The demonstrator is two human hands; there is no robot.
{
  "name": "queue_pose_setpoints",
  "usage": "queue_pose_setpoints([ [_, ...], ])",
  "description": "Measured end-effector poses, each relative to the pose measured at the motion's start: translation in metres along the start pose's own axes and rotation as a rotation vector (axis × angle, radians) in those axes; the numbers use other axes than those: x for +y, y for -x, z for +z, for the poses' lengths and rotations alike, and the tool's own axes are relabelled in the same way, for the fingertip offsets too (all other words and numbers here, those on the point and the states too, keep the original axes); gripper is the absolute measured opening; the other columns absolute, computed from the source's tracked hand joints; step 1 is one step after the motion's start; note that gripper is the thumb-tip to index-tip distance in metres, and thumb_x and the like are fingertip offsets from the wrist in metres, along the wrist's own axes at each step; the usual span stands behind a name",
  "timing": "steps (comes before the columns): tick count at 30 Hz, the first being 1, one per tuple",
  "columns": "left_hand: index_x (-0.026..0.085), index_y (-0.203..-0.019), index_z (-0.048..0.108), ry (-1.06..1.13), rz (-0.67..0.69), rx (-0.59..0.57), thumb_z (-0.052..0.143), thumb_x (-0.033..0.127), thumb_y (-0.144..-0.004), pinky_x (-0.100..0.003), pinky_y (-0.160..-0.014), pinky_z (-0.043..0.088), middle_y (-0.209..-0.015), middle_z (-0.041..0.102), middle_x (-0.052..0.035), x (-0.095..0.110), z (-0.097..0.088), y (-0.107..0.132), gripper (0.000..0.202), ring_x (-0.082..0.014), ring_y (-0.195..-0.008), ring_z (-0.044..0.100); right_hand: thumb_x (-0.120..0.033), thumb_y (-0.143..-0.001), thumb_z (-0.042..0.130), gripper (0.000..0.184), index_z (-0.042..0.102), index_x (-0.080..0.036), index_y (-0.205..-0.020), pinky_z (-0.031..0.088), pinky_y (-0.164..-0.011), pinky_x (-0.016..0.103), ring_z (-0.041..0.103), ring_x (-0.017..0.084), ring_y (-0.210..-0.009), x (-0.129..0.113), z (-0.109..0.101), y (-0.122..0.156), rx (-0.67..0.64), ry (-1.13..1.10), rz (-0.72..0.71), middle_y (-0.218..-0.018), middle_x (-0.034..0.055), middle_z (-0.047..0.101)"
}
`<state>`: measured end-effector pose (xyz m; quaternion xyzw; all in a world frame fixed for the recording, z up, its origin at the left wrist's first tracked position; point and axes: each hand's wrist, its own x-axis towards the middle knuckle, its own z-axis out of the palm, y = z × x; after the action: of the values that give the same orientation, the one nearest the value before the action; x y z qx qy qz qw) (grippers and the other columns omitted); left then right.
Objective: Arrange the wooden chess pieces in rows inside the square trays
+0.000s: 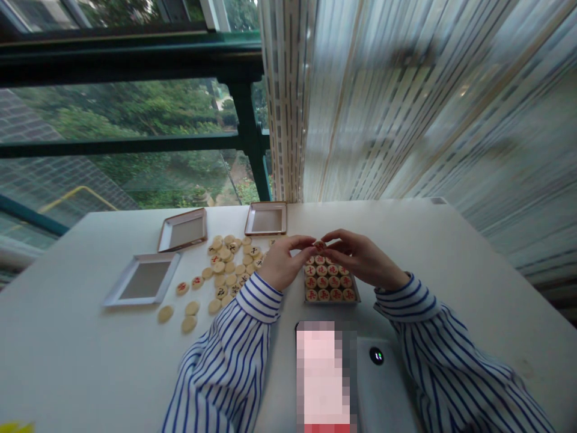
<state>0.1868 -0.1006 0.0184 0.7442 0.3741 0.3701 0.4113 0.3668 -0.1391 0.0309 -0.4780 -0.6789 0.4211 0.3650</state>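
My left hand (285, 260) and my right hand (363, 257) meet above a shallow box (359, 294). Between their fingertips is a round xiangqi piece (320, 245) with a red character, and the fingers of both hands close on it. Below, the box holds rows of red-marked xiangqi pieces (334, 281), face up; my fingers cover part of its far rows. Left of my left hand lies a loose spread of pale wooden pieces (224, 254). Some show black or red characters, others a blank face. My left hand and sleeve hide part of that spread.
At the back left stand two shallow open trays, a brown-edged one (205, 231) and another (265, 205). A white tray (118, 302) lies nearer on the white table (67, 349). In front are a phone (322, 373) and a white device with a small lit display (383, 385).
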Motion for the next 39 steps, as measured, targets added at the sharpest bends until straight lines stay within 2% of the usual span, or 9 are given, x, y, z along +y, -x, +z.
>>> queue_pose_setpoints([
  [6,0.017,-0.092,0.066,0.059,-0.041,-0.01,0.056,0.029,-0.076,-0.032,-0.082,0.048,-0.091,0.069,-0.0055,0.001,0.001,-0.001,0.023,-0.0167,-0.085,0.063,-0.039,-0.077,0.054,0.03,0.05,-0.018,-0.098,0.049,-0.059,0.025,0.061,0.014,-0.072,0.0,0.0,0.0,-0.006,0.017,-0.004,-0.082,0.0049,0.067],
  [12,0.015,-0.092,0.066,0.179,-0.146,-0.054,0.057,0.03,-0.074,-0.031,-0.081,0.048,-0.091,0.069,-0.0059,0.0,0.0,-0.003,0.025,-0.0174,-0.085,0.062,-0.039,-0.077,0.055,0.029,0.052,-0.018,-0.097,0.048,-0.06,0.025,0.061,0.013,-0.07,-0.001,0.001,0.0,0.012,0.102,-0.049,-0.082,0.0042,0.067],
  [17,0.015,-0.096,0.066,0.219,-0.143,-0.101,0.053,0.032,-0.078,-0.03,-0.082,0.046,-0.09,0.069,-0.0057,-0.004,-0.001,-0.003,0.028,-0.0169,-0.086,0.061,-0.038,-0.078,0.055,0.028,0.055,-0.017,-0.096,0.045,-0.057,0.022,0.058,0.01,-0.066,-0.002,0.001,0.0,0.043,0.18,-0.096,-0.078,0.0025,0.066],
  [23,0.013,-0.096,0.066,0.246,-0.196,-0.123,0.057,0.036,-0.074,-0.03,-0.081,0.045,-0.091,0.069,-0.0076,0.004,0.0,-0.002,0.033,-0.0178,-0.086,0.061,-0.035,-0.078,0.056,0.024,0.058,-0.016,-0.091,0.042,-0.053,0.02,0.053,0.007,-0.058,-0.002,0.001,0.0,0.068,0.256,-0.139,-0.071,0.0002,0.063],
  [28,0.012,-0.09,0.067,0.276,-0.25,-0.095,0.063,0.037,-0.068,-0.031,-0.077,0.046,-0.086,0.069,-0.0083,0.007,0.001,-0.001,0.034,-0.0177,-0.08,0.061,-0.032,-0.078,0.055,0.02,0.059,-0.016,-0.089,0.042,-0.056,0.021,0.053,0.008,-0.061,-0.002,0.002,-0.001,0.071,0.352,-0.193,-0.07,0.0003,0.061],
  [39,0.011,-0.087,0.068,0.323,-0.256,-0.054,0.057,0.032,-0.073,-0.031,-0.078,0.045,-0.083,0.069,-0.0081,0.003,0.006,-0.003,0.027,-0.0169,-0.079,0.061,-0.027,-0.078,0.056,0.019,0.059,-0.016,-0.093,0.044,-0.062,0.022,0.055,0.01,-0.068,-0.002,0.0,0.0,0.077,0.463,-0.275,-0.079,0.0026,0.063],
])
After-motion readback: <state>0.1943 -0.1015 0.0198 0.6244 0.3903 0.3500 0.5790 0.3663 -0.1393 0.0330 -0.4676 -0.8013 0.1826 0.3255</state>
